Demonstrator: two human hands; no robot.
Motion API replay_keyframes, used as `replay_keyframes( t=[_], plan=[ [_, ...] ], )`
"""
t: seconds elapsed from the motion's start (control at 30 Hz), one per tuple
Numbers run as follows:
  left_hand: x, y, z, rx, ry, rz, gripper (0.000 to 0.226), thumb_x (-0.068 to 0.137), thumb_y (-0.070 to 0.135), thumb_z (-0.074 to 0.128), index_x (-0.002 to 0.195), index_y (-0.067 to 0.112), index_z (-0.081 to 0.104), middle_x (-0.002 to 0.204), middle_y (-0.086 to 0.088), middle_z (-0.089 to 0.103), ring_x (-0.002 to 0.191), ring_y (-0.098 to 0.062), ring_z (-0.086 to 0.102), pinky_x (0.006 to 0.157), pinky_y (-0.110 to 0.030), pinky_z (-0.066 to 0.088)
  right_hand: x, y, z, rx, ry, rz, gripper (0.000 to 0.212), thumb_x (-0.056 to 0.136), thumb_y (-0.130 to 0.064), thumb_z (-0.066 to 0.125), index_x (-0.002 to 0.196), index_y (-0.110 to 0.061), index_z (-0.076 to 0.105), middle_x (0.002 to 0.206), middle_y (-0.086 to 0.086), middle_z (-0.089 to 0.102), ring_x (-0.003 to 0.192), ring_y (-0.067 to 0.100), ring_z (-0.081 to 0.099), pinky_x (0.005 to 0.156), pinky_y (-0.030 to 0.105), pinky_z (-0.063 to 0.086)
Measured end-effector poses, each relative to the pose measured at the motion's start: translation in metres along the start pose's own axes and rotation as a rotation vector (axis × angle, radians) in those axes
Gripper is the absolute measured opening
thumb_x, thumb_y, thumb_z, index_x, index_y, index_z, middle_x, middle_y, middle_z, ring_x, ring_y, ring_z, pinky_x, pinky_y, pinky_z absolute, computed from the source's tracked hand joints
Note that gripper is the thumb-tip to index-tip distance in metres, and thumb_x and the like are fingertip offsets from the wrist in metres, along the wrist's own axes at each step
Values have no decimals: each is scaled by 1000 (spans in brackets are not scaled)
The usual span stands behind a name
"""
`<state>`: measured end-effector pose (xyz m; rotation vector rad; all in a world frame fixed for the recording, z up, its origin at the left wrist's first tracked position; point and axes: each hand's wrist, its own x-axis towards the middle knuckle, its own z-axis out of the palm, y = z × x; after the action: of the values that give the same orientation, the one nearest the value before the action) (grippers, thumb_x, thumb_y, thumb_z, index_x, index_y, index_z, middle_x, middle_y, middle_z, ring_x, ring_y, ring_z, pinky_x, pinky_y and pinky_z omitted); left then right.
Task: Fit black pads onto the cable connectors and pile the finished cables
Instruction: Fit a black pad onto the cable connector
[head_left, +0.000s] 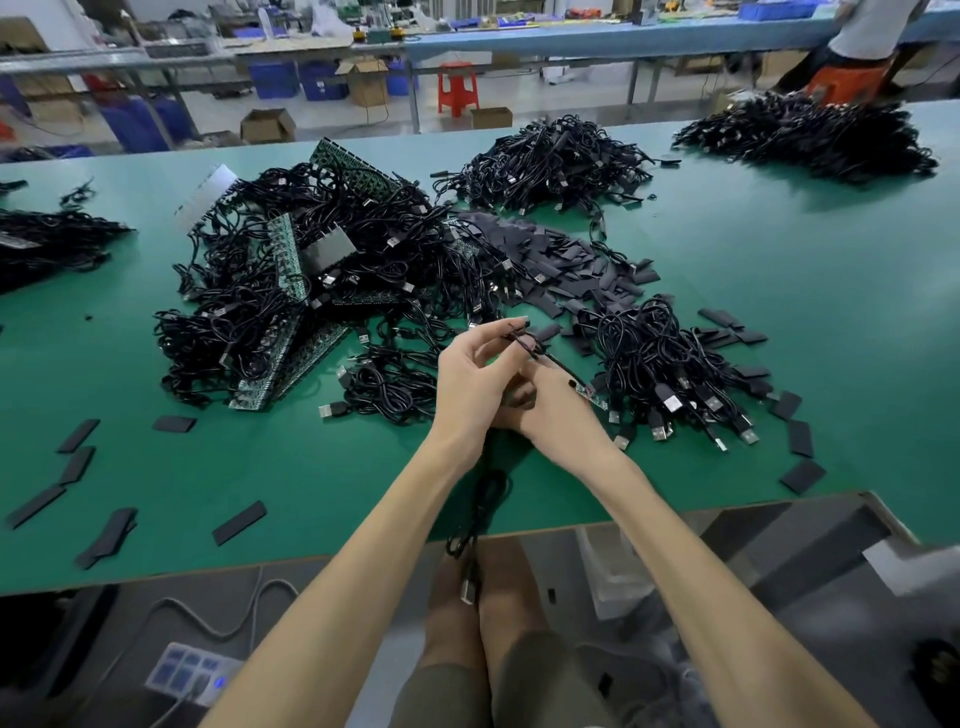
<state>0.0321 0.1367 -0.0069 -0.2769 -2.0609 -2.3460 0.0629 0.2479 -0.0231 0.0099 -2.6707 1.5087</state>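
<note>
Both hands meet over the front of the desk (311, 483). The left hand (475, 376) pinches a thin black cable (544, 358) between curled fingertips. The right hand (553, 415) grips it lower down, where its small green connector board (597, 399) sticks out. The rest of the cable hangs past the desk edge, ending in a USB plug (467, 592). A pile of cables (670, 374) lies just right of the hands, with a heap of black pads (550, 260) behind and a tangle of cables with green circuit panels (311, 280) to the left
</note>
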Motion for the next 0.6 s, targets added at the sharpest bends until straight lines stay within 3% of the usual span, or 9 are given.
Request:
replay_keyframes(
  t=[0.07, 0.13, 0.2, 0.23, 0.3, 0.33, 0.47, 0.6],
  plan=[
    [3, -3, -7, -6, 21, -1, 22, 92, 6, 71, 114, 7, 73, 112, -8, 76, 103, -9, 70, 85, -21, 54, 0, 0, 0, -42, 77, -28, 46, 85, -33, 80, 127, -28, 60, 98, -8, 53, 82, 7, 55, 72, 31, 48],
    [6, -5, -16, -37, 68, -24, 23, 92, 4, 72, 115, 1, 71, 111, -10, 75, 101, -10, 69, 90, -22, 53, 1, 2, -2, -45, 173, -52, 41, 95, -21, 70, 135, -19, 59, 111, -2, 49, 94, 15, 52, 92, 39, 52],
    [9, -7, -23, -11, 107, -20, 23, 92, 5, 72, 114, 1, 71, 109, -11, 74, 98, -9, 69, 90, -22, 54, 2, 3, -2, -115, 207, -59, 45, 101, -7, 58, 145, -12, 53, 125, 5, 47, 111, 22, 45, 112, 45, 41],
    [10, -8, -26, 22, 114, -10, 21, 91, 5, 73, 113, 3, 71, 106, -11, 75, 96, -8, 69, 88, -21, 54, 2, 3, -1, -169, 209, -77, 50, 101, -2, 54, 150, -10, 48, 135, 8, 45, 122, 23, 41, 119, 39, 32],
    [12, -8, -34, 60, 109, 7, 19, 91, 5, 73, 110, 5, 72, 102, -8, 75, 92, -7, 69, 84, -20, 54, 1, 3, 3, -265, 199, -126, 55, 101, 1, 49, 154, -8, 41, 151, 8, 38, 137, 21, 27, 118, 21, 14],
    [13, -8, -40, 82, 98, 15, 18, 91, 4, 73, 109, 7, 72, 102, -7, 75, 93, -7, 69, 83, -20, 54, 2, 3, 5, -299, 191, -142, 56, 102, 1, 48, 156, -6, 38, 154, 8, 35, 140, 18, 22, 117, 18, 10],
    [20, -7, -74, 150, 57, 12, 19, 91, 7, 74, 108, 14, 72, 105, -9, 75, 97, -15, 70, 88, -24, 55, 7, 7, 8, -454, 143, -162, 58, 106, -7, 47, 159, 0, 25, 161, 13, 27, 149, 24, 14, 126, 35, 17],
    [19, -6, -86, 138, 2, 0, 20, 91, 6, 73, 111, 6, 72, 100, -9, 75, 91, -15, 69, 90, -28, 55, 18, 7, 13, -674, 117, -209, 58, 109, -19, 45, 160, -1, 23, 166, 12, 21, 154, 26, 8, 127, 42, 16]
  ],
)
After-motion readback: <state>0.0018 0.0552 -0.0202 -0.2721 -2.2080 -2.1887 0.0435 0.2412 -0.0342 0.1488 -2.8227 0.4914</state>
